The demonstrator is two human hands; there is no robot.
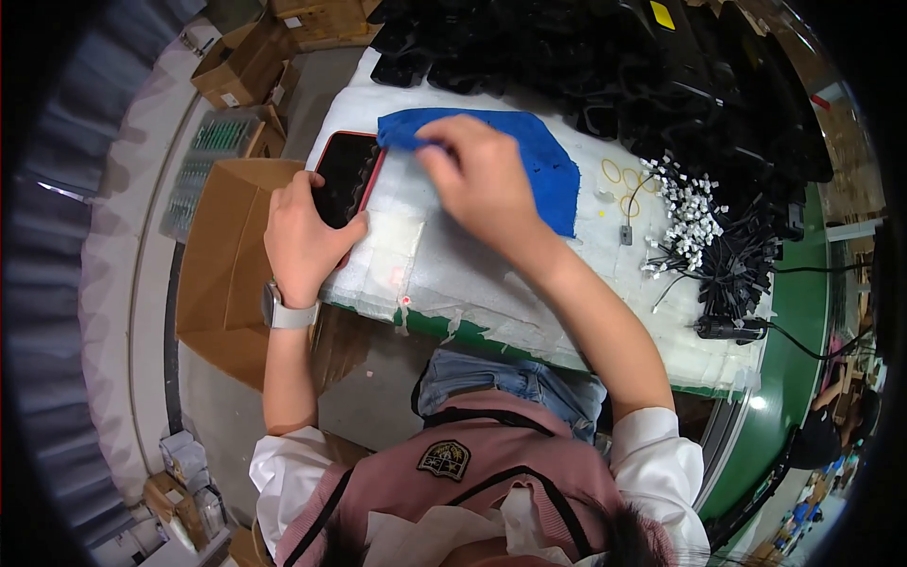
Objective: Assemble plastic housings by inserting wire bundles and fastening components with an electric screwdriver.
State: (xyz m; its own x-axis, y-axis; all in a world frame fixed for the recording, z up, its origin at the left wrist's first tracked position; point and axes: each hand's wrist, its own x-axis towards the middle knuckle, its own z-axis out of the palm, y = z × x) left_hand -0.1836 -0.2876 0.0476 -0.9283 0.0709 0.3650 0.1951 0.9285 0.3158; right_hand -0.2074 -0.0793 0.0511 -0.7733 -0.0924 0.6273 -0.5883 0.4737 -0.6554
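Note:
My left hand (300,231) lies over a smartphone-like black slab (345,175) with a red edge, fingers on its left side and thumb near its lower right. It rests at the left end of the white-covered table. Just right of it, a blue cloth (543,156) is spread out. My right hand (482,175) is over the cloth's left part with curled fingers, pinching its left end, which is blurred there. The fingertips are partly smeared by motion.
Black plastic parts (529,47) crowd the far side of the table (472,283). At right lie a heap of black cables with white connectors (694,222), several yellow rubber bands (612,171) and a black cylindrical tool (729,328). An open cardboard box (231,265) stands left of the table.

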